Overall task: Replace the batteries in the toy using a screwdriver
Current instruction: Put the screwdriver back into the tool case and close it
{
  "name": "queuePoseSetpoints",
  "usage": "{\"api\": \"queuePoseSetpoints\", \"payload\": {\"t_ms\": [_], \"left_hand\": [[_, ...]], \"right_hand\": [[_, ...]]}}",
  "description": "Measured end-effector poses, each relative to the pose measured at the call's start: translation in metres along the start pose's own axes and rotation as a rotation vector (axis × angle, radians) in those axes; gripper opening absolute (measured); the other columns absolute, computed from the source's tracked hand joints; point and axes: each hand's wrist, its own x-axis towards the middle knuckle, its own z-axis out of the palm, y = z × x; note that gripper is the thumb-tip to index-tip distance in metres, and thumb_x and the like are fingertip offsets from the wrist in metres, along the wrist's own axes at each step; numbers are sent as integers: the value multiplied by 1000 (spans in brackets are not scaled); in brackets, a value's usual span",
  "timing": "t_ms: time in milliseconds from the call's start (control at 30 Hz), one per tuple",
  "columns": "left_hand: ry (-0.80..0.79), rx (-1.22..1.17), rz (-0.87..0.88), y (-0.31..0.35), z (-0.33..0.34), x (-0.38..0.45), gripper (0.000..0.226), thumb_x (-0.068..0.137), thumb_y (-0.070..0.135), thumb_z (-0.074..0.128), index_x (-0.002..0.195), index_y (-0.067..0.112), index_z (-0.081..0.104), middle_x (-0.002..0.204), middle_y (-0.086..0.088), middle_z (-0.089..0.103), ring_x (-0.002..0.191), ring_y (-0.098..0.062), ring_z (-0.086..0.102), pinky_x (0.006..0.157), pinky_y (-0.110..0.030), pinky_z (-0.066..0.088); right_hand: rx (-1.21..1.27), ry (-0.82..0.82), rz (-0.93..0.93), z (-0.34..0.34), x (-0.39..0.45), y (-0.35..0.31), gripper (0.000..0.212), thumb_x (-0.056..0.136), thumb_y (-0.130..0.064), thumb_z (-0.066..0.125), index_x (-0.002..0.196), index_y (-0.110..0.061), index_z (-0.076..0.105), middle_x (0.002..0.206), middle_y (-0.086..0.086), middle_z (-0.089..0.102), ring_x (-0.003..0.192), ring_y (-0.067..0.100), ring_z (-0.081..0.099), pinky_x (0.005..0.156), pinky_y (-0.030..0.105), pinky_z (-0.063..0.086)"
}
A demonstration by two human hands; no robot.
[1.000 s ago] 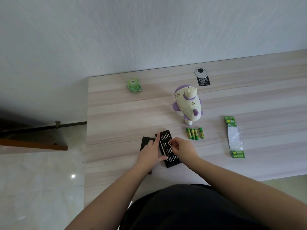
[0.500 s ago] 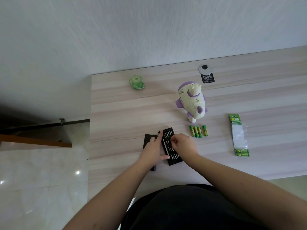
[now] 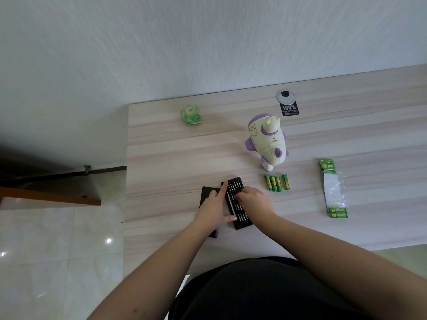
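Toy [image 3: 268,140], white and purple, upright on the table [image 3: 161,158] beyond my hands, not yet opened. Four loose batteries [image 3: 276,183] lie in a short row just in front of it; a torn battery pack [image 3: 333,188] lies well apart to the right.

My left hand [image 3: 213,210] rests on the open bit tray [image 3: 238,204], forefinger stretched along its left edge and the other fingers fairly straight, pressing it flat. Beneath that hand the tray's black cover [image 3: 206,195] lies just beside the tray. My right hand [image 3: 254,200] has its fingers curled down over the middle rows of bits; whether they already pinch a bit I cannot tell, as the fingertips are hidden. The screwdriver handle [image 3: 231,205], a silver rod, lies in its slot along the tray.

Step in hand, by my judgement: choosing a bit to fit the battery-door screw.

Risks from here: a bit lifted at an angle may slip from the fingers and roll on the smooth tabletop; neighbouring bits may be dragged out with it; the light tray may tip if my left hand eases off; a bit of the wrong size may round the screw head.

A green packet [image 3: 191,115] and a round grommet [image 3: 286,97] lie at the far side.
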Motion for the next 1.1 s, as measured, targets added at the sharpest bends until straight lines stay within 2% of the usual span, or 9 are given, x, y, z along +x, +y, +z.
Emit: {"api": "queuePoseSetpoints", "payload": {"t_ms": [100,167,267,400,567,833,1100], "left_hand": [[-1,12,-1,1,-1,0,117,75,45,77,152,33,-11,119,-8,43,106,-26,52,86,-34,45],[-3,10,-2,0,-1,1,117,75,45,77,151,35,-11,118,-8,43,106,-25,52,85,-34,45],[-5,2,-1,-1,-1,1,117,75,44,78,151,36,-11,118,-8,43,107,-25,52,85,-34,45],[1,7,-1,-2,0,2,117,74,46,78,152,35,-10,120,-9,43,107,-26,53,87,-35,44],[15,13,5,-1,1,2,117,73,47,78,152,34,-8,122,-11,43,109,-28,53,87,-35,44],[17,17,0,0,1,2,117,73,47,78,152,33,-7,121,-11,44,108,-28,54,88,-37,45],[18,27,-4,0,2,2,117,74,46,78,152,34,-9,122,-11,43,109,-28,53,88,-37,44]], "right_hand": [[-112,-27,-50,-3,-2,-2,31,44,-9,87,69,-10,69,70,7,60,60,25,61,46,28,47],[-146,6,-56,-1,-4,-3,40,31,-10,89,63,-12,66,64,3,57,52,21,57,39,24,43],[-175,44,-72,8,-8,-3,42,36,-11,90,71,-11,66,69,5,57,55,22,56,41,28,46],[-213,114,-82,16,-18,-7,36,57,-17,84,87,-7,68,79,8,59,64,25,57,49,32,50],[-264,117,-90,25,-23,-5,47,69,-22,77,109,0,63,93,12,61,76,26,59,61,35,55],[-237,145,-46,29,-29,-8,55,67,-26,78,114,-2,63,97,10,61,79,26,60,62,35,54],[-226,167,-54,28,-30,-5,53,70,-27,76,116,-6,63,103,10,61,86,28,61,67,38,54]]}}
